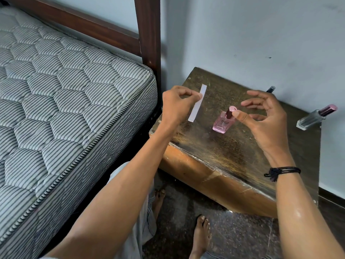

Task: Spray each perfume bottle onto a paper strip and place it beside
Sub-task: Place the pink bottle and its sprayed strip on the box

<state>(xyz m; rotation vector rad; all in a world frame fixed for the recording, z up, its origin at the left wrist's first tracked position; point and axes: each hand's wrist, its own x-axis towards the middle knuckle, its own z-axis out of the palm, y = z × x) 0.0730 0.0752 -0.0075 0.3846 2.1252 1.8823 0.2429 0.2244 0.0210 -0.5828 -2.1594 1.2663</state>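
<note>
A small pink perfume bottle (223,122) with a pink cap stands upright in the middle of the worn wooden table (229,154). My right hand (265,118) hovers just right of it with loosely curved, spread fingers. Its thumb tip lies next to the bottle's neck and nothing is gripped. My left hand (177,105) pinches a white paper strip (198,103) between thumb and finger, holding it above the table's left part, left of the pink bottle. A clear bottle with a mauve cap (315,117) sits at the table's right edge. A dark bottle (270,89) stands by the wall.
A striped quilted mattress (65,100) fills the left side, with a dark wooden bedpost (149,38) between it and the table. The pale wall (261,34) runs behind the table. Bare feet (201,234) stand on the speckled floor below.
</note>
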